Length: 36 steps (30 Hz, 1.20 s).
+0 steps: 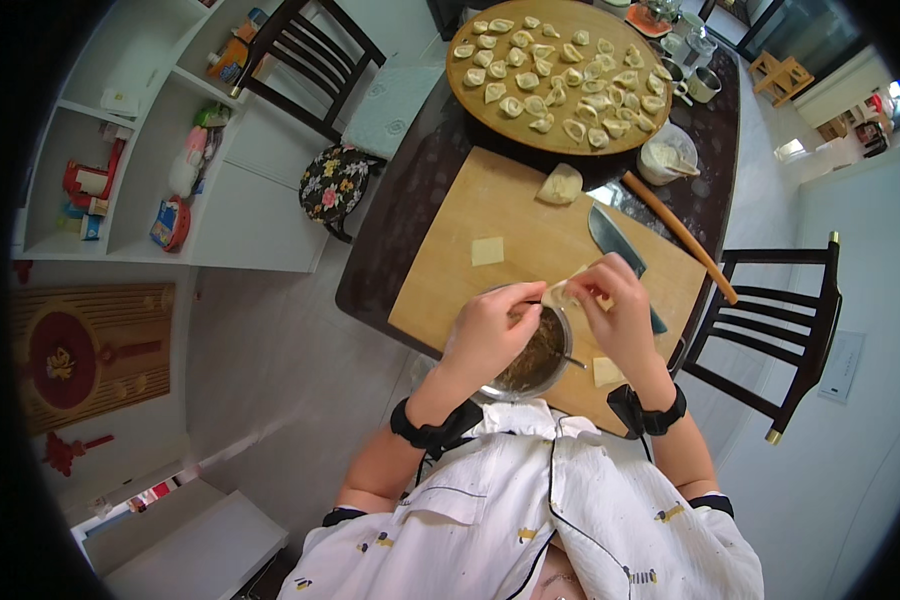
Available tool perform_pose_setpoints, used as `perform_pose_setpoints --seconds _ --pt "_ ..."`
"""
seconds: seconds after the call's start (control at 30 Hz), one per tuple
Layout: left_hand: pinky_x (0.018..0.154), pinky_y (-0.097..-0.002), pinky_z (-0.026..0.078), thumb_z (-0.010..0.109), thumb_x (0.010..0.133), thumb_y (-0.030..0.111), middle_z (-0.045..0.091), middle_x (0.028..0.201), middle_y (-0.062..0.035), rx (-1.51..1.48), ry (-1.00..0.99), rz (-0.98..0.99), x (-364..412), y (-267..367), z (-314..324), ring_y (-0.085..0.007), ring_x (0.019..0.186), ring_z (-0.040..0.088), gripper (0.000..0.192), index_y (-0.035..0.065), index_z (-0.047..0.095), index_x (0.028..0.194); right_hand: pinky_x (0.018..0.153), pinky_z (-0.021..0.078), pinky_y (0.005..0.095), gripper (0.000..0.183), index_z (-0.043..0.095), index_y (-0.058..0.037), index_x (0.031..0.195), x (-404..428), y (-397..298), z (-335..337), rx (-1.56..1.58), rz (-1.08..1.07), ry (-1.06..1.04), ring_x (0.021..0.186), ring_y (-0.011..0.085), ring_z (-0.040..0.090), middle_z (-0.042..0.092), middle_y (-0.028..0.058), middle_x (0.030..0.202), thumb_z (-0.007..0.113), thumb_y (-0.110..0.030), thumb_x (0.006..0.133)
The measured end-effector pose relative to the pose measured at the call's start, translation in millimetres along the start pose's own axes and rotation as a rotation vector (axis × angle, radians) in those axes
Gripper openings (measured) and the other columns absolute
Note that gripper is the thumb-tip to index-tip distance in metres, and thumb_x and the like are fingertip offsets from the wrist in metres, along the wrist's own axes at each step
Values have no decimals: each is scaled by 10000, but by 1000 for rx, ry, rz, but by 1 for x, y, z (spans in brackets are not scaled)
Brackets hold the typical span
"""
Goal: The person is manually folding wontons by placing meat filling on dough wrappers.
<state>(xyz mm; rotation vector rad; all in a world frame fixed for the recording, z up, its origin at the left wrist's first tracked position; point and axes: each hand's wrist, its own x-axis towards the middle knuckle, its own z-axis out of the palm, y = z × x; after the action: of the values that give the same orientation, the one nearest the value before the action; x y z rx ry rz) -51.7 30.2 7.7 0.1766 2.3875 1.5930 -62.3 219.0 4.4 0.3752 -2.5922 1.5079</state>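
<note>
My left hand (491, 330) and my right hand (615, 304) pinch a piece of dough wrapper (556, 294) between them, above the rim of a metal bowl (568, 337). Brown filling (532, 364) and a utensil handle (574, 363) show in the bowl. Square wrappers lie on the wooden board, one at left (487, 251) and one near my right wrist (607, 371). Beside my right hand lies a cleaver-like knife (615, 238), partly covered by it. A lump of dough (561, 184) rests at the board's far edge.
Beyond the wooden board (439, 277), a round tray (457, 82) holds many folded dumplings. A rolling pin (679, 236) lies across the board's right edge, near a tub of flour (667, 155). Mugs (703, 84) stand farther back. Dark chairs flank the table, one at right (772, 330).
</note>
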Motion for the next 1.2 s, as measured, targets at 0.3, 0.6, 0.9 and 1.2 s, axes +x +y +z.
perform_pose_setpoints --seconds 0.3,0.6,0.9,1.2 --pt "843 -247 498 548 887 3 653 1088 -135 -120 16 -217 -20 -59 -16 -155 976 635 287 -59 556 1167 496 478 221 161 589 14 918 139 162 -29 327 400 252 678 129 654 632 57 780 614 -140 876" --pt "832 -266 505 537 892 5 661 1062 -129 -141 106 -358 -45 -81 -21 -168 939 648 245 -60 576 1125 732 566 314 343 540 80 1140 335 214 -59 464 295 493 869 236 669 632 148 987 621 -115 869" --pt "784 -281 515 551 878 35 681 1019 -125 -130 132 -322 -38 -80 -16 -191 914 666 221 -32 605 1082 950 457 347 530 377 71 1322 282 229 -50 975 353 436 1175 258 504 458 178 1292 601 -56 859" --pt "810 -256 499 542 898 25 675 1028 -87 -59 74 -266 -41 -81 -16 -135 904 649 223 -36 598 1105 693 472 234 280 583 -3 1136 96 154 -46 537 468 64 851 123 637 652 61 1033 583 -153 899"
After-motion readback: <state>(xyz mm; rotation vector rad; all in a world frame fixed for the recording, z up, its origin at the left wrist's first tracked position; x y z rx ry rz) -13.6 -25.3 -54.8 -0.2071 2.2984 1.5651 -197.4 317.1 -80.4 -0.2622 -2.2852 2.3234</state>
